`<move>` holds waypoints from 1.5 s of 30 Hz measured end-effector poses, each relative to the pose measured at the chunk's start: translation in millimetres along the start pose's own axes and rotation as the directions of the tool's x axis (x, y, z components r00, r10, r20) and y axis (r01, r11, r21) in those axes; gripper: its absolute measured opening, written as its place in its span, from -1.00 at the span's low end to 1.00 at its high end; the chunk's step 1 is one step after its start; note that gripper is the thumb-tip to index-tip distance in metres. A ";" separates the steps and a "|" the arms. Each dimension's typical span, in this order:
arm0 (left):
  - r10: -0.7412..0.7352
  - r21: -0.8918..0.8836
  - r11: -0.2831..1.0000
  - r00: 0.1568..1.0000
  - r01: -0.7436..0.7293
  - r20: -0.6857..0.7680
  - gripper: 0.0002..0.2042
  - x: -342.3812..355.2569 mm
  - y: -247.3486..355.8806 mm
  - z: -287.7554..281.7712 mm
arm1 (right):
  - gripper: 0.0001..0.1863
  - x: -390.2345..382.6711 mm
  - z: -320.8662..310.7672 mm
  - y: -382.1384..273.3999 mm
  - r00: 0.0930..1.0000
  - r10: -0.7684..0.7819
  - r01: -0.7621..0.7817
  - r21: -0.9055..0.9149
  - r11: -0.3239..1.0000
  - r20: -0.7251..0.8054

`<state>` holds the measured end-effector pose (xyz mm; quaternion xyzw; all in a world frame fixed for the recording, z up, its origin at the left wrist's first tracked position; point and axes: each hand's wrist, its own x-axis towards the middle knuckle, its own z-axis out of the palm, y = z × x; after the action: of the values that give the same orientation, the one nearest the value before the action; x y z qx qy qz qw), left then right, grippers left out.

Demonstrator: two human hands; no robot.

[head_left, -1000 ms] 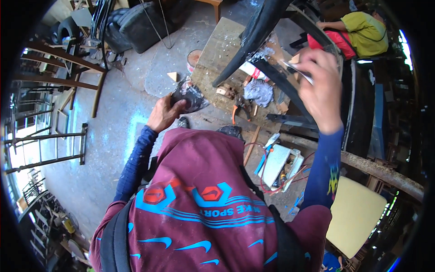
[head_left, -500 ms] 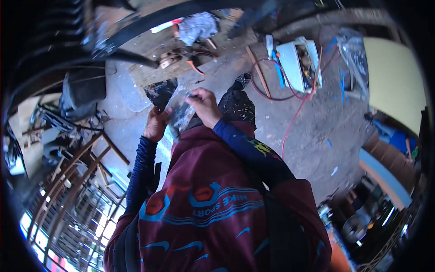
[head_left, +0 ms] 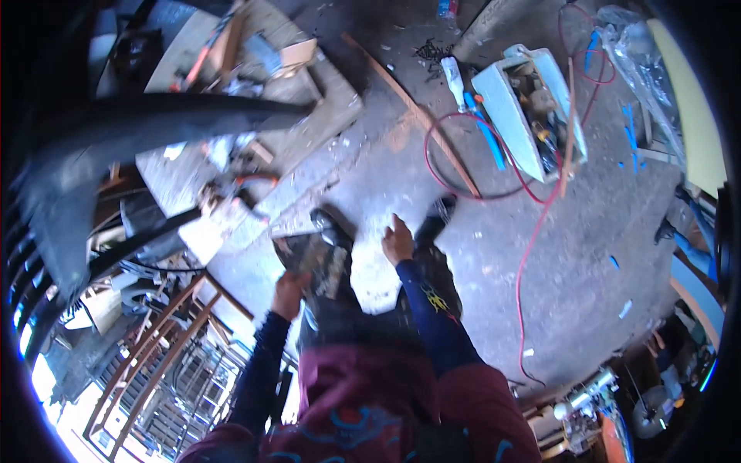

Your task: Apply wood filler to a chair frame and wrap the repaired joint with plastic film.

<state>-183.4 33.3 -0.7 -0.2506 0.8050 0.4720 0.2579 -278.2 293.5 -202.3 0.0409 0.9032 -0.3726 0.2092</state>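
My left hand (head_left: 289, 292), low in the middle, grips a dark, stained flat piece (head_left: 301, 255) with pale smears, held over my left leg. My right hand (head_left: 398, 241) is raised between my shoes with its fingers closed; what they hold, if anything, is too small and blurred to name. To the upper left, a black curved frame (head_left: 193, 116) crosses a cluttered plywood board (head_left: 333, 102) bearing wood offcuts, a rag and orange-handled tools.
A pale box of tools (head_left: 494, 100) lies ahead right among a red hose (head_left: 521, 285), a wooden strip (head_left: 444, 150) and blue-handled tools (head_left: 491, 143). Plastic sheeting (head_left: 641, 77) and a yellow panel (head_left: 687, 116) line the right; another person's legs (head_left: 695, 239) show there. Chair frames (head_left: 147, 355) stand lower left.
The view has turned away from the black frame toward the floor. My right hand came down from the frame to meet my left, then moved apart from it to the right.
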 end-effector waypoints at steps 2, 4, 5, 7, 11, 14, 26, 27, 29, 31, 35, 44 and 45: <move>-0.309 -0.532 0.803 0.951 0.269 0.014 -0.79 45.5 -24.1 61.4 | -0.38 59.5 23.9 41.7 0.998 0.052 -0.051 -0.042 0.998 0.035; -0.580 -0.712 0.501 0.801 0.492 0.145 -0.75 88.2 -19.7 118.9 | -0.38 129.5 51.4 76.3 0.989 -0.116 0.113 -0.039 0.993 -0.097; -0.625 -0.705 0.482 0.768 0.521 0.140 -0.75 109.6 -27.3 144.5 | -0.39 164.6 63.5 91.2 0.979 -0.175 0.169 -0.058 0.984 -0.107; -0.506 -0.596 0.609 0.835 0.524 0.217 -0.75 140.7 -66.0 179.8 | -0.33 229.8 87.1 110.3 0.955 -0.273 0.265 -0.078 0.961 -0.114; -0.426 -0.488 0.743 0.886 0.458 0.184 -0.78 178.8 -113.5 228.6 | -0.18 324.5 102.2 143.5 0.887 -0.413 0.288 -0.449 0.846 -0.207; -0.391 -0.354 0.826 0.899 0.438 0.199 -0.76 204.1 -124.5 237.1 | -0.23 364.0 93.4 154.5 0.915 -0.318 0.238 -0.305 0.922 -0.247; -0.416 -0.060 0.888 0.853 0.456 0.316 -0.73 225.6 -128.9 218.9 | -0.76 396.5 93.3 168.1 0.688 -0.383 0.337 -0.197 0.921 -0.616; -0.422 -0.026 0.894 0.858 0.448 0.295 -0.73 228.1 -127.0 215.6 | -0.65 390.9 91.8 165.1 0.694 -0.374 0.310 -0.214 0.926 -0.615; -0.403 -0.105 0.888 0.868 0.447 0.289 -0.73 227.3 -134.5 216.0 | -0.42 375.9 85.5 161.0 0.766 -0.346 0.287 -0.195 0.938 -0.541; -0.381 -0.184 0.879 0.880 0.439 0.284 -0.72 226.0 -139.7 213.6 | -0.24 374.3 88.1 155.9 0.799 -0.443 0.304 -0.361 0.881 -0.407; -0.372 -0.146 0.888 0.868 0.436 0.329 -0.68 234.9 -131.1 203.1 | -0.04 403.6 116.6 135.4 0.784 -0.436 0.322 -0.311 0.894 -0.442; -0.347 -0.100 0.913 0.882 0.395 0.320 -0.68 238.2 -120.3 192.6 | -0.38 394.9 122.4 138.0 0.794 -0.398 0.309 -0.259 0.915 -0.459; -0.352 -0.098 0.910 0.877 0.402 0.328 -0.68 239.0 -121.0 192.9 | -0.38 389.1 125.9 138.6 0.800 -0.392 0.301 -0.262 0.917 -0.454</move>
<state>-247.9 114.7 -314.1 -0.3476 0.6499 0.5096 0.4440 -556.3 274.3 -532.0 -0.0498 0.9474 -0.3000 -0.0999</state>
